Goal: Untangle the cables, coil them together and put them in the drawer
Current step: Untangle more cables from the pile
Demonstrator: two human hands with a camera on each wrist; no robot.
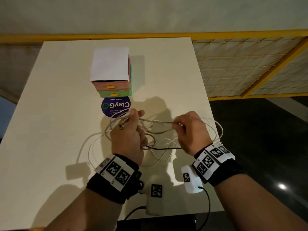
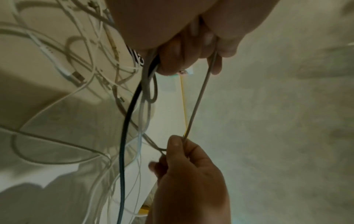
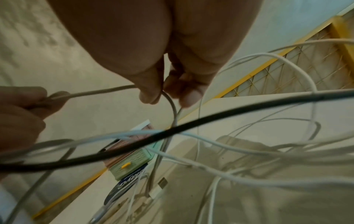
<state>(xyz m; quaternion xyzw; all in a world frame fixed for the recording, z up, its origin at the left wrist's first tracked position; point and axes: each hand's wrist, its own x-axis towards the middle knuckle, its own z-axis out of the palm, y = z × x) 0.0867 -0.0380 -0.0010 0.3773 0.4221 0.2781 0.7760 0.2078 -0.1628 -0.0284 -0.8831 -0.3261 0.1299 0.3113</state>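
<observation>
A tangle of white, grey and black cables [image 1: 160, 147] lies on the pale table [image 1: 58, 105] and hangs from both hands. My left hand [image 1: 133, 119] grips a bunch of strands, among them the black cable [image 2: 128, 113] and a grey loop. My right hand [image 1: 176, 125] pinches one grey cable [image 1: 156, 121], which runs taut between the two hands [image 2: 199, 97] [image 3: 95, 92]. The black cable [image 3: 191, 122] crosses below the right fingers [image 3: 151, 91]. The small drawer unit [image 1: 111, 75], with a pink and a green drawer and yellow handles, stands behind the hands.
A round purple ClayGo sticker [image 1: 116, 106] lies in front of the drawer unit. A USB plug [image 2: 77, 78] rests on the table among the white strands. A yellow mesh railing [image 1: 241, 64] runs beyond the table's right edge, above a dark floor.
</observation>
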